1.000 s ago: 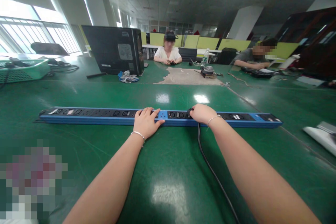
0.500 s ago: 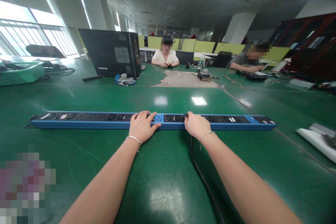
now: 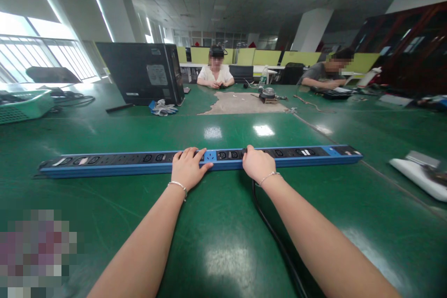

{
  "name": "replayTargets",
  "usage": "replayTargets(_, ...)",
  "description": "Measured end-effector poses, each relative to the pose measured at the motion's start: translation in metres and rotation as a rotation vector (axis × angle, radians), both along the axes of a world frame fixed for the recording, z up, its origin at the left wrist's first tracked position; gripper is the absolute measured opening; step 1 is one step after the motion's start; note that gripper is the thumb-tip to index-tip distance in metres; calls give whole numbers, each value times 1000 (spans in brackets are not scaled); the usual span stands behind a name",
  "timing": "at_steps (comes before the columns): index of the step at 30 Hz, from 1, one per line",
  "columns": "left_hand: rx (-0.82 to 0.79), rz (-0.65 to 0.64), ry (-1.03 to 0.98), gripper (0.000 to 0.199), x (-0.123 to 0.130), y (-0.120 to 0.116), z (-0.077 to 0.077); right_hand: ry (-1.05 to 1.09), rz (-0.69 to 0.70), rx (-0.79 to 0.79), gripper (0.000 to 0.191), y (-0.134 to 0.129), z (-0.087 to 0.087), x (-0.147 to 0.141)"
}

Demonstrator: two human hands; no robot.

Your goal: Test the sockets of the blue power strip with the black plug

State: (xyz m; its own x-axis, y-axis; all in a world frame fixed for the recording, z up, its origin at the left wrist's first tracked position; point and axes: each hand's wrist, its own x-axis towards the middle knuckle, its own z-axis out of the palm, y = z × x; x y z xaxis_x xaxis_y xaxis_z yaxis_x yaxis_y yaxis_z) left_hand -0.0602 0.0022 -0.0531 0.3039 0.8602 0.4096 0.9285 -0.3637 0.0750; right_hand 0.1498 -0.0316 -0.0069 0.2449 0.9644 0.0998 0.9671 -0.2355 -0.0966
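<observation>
A long blue and black power strip [image 3: 122, 160] with several sockets lies across the green table in front of me. My left hand [image 3: 187, 165] is laid over it left of a blue socket [image 3: 210, 155], fingers across the top and thumb along the near side, holding it. Right of that socket, my right hand [image 3: 257, 164] is closed round a black plug [image 3: 245, 151] at the strip's top face. My fingers hide most of the plug, so how deep it sits cannot be seen. A black cord [image 3: 270, 228] runs from beneath this hand toward me.
Beyond the strip stand a black computer case [image 3: 139, 72] and grey-blue gloves [image 3: 163, 108]. A green basket [image 3: 26, 104] is at the left, a white device [image 3: 417, 177] at the right. Two people [image 3: 215, 74] sit across the table, near a bottle [image 3: 263, 77].
My view has tilted slightly, so the strip's right end appears higher. Both hands keep their places on the strip and plug.
</observation>
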Motion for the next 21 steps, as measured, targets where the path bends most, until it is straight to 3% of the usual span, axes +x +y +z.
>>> replayTargets(6, -9, 7, 3, 52, 1, 0, 1, 236, -27, 4, 41, -1, -1, 8)
replayTargets(15, -12, 10, -25, 52, 0, 1, 1, 279, -42, 68, 42, -1, -6, 9)
replayTargets(21, 11, 1, -28, 52, -1, 1, -1, 368, -17, 151, 42, 0, -18, 13)
